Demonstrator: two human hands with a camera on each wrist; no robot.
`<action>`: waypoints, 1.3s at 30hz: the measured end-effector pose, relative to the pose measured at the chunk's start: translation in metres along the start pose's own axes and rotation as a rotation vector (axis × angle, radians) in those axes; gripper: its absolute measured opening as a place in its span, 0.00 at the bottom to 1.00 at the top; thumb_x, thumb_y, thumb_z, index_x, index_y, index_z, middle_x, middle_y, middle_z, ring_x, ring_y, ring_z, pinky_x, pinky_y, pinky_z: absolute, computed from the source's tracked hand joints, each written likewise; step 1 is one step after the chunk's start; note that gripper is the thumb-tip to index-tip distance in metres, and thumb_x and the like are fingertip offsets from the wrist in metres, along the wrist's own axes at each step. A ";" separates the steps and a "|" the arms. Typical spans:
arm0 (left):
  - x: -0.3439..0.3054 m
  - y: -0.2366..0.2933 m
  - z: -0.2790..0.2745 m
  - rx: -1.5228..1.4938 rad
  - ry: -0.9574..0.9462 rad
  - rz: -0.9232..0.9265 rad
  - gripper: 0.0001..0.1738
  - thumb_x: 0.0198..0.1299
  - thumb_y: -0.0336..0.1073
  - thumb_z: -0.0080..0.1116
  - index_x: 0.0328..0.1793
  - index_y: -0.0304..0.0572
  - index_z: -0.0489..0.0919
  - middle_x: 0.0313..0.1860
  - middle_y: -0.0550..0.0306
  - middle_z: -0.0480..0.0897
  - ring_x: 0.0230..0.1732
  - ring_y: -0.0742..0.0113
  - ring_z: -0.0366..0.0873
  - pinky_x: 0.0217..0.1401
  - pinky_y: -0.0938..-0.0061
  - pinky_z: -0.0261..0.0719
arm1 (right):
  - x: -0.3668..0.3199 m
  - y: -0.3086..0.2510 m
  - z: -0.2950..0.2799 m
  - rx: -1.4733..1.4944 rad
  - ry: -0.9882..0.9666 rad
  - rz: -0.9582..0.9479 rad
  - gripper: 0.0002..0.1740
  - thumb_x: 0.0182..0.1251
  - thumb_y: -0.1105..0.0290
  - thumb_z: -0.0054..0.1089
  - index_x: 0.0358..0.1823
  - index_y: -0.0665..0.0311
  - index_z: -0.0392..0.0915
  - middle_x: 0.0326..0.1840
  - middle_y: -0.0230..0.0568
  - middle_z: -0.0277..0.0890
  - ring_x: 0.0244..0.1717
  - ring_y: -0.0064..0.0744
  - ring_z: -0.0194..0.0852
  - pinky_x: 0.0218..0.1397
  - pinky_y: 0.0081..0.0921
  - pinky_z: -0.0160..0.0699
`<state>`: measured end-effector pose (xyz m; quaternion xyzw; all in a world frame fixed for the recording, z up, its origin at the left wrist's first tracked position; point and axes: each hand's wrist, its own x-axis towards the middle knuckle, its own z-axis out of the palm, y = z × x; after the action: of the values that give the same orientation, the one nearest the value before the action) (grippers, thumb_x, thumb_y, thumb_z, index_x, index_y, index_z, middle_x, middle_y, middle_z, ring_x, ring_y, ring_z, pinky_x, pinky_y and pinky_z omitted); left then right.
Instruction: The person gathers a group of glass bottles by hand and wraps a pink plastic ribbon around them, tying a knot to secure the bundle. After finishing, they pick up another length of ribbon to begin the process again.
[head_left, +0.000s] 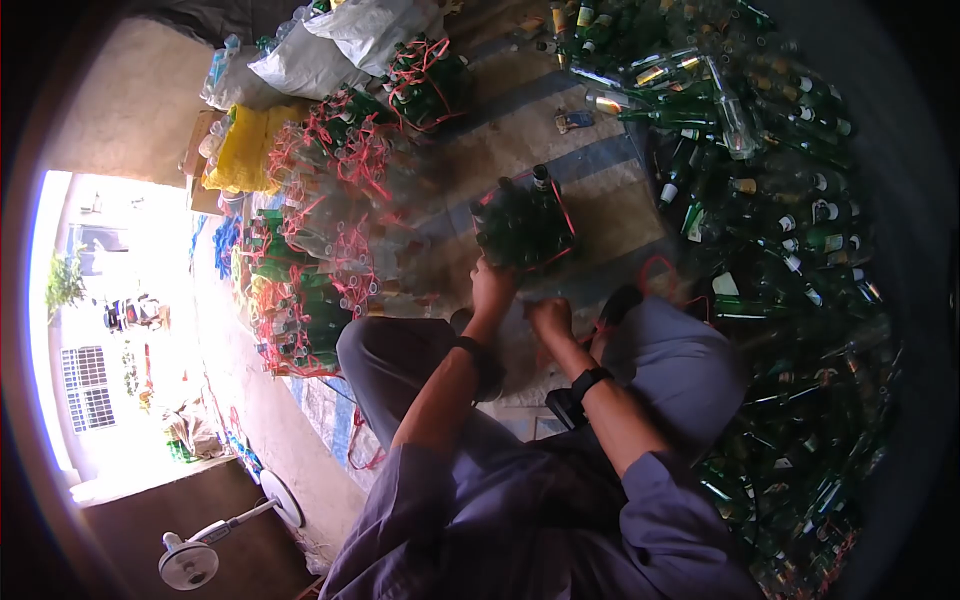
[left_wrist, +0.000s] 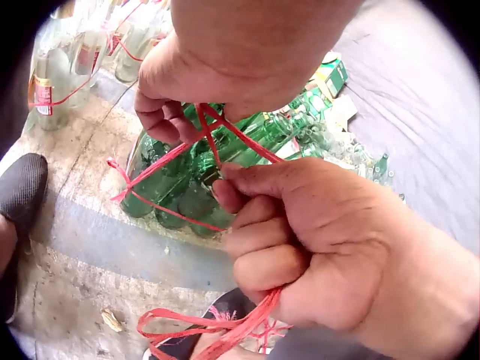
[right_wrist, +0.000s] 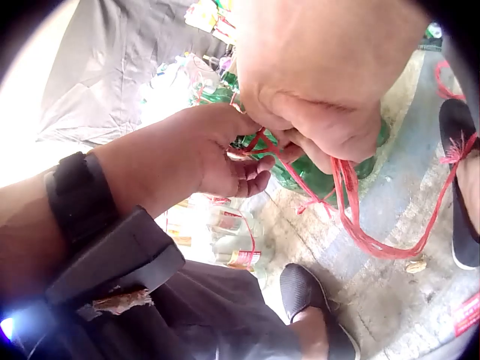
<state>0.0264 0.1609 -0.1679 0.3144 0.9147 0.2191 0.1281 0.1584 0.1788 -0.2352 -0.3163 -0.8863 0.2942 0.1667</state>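
Note:
A bundle of green glass bottles (head_left: 522, 225) stands on the ground sheet between my feet, with red plastic string (left_wrist: 169, 208) tied round it. My left hand (head_left: 492, 290) is at the near side of the bundle, fingers curled on a strand where two strings cross. Close beside it, my right hand (head_left: 550, 322) pinches a strand between thumb and forefinger. From the same right hand hangs a looped hank of red string (right_wrist: 375, 244), gripped under its curled fingers. In the right wrist view the left fingers (right_wrist: 255, 176) are partly hidden behind the right hand.
Loose green bottles (head_left: 800, 200) lie heaped along the right. To the left stand tied bundles of clear bottles (head_left: 340, 230), a yellow sack (head_left: 240, 150) and white sacks (head_left: 315, 60) farther back. A white fan (head_left: 190, 562) stands at lower left. My shoe (right_wrist: 304, 289) is near the bundle.

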 end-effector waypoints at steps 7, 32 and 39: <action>0.004 0.012 -0.003 -0.142 -0.187 -0.390 0.31 0.58 0.50 0.59 0.58 0.34 0.65 0.39 0.33 0.82 0.42 0.30 0.81 0.49 0.46 0.79 | -0.003 0.003 0.003 0.026 0.041 0.046 0.07 0.53 0.64 0.60 0.27 0.54 0.86 0.22 0.40 0.81 0.25 0.39 0.83 0.29 0.36 0.80; -0.020 0.006 -0.022 -1.371 -0.407 -0.506 0.19 0.72 0.49 0.49 0.59 0.46 0.72 0.37 0.56 0.80 0.36 0.61 0.82 0.44 0.61 0.82 | 0.012 -0.018 -0.032 0.469 -0.086 0.548 0.19 0.59 0.58 0.62 0.19 0.67 0.84 0.23 0.53 0.80 0.33 0.53 0.83 0.41 0.44 0.79; -0.022 0.004 -0.016 -1.351 -0.363 -0.474 0.20 0.72 0.50 0.50 0.59 0.45 0.72 0.36 0.56 0.80 0.34 0.61 0.81 0.42 0.62 0.82 | 0.000 0.002 -0.007 -0.077 -0.025 -0.105 0.10 0.56 0.65 0.60 0.24 0.62 0.84 0.22 0.46 0.81 0.26 0.44 0.83 0.32 0.40 0.81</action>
<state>0.0395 0.1452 -0.1498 -0.0079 0.5884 0.6454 0.4871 0.1630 0.1829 -0.2306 -0.2717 -0.9144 0.2546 0.1588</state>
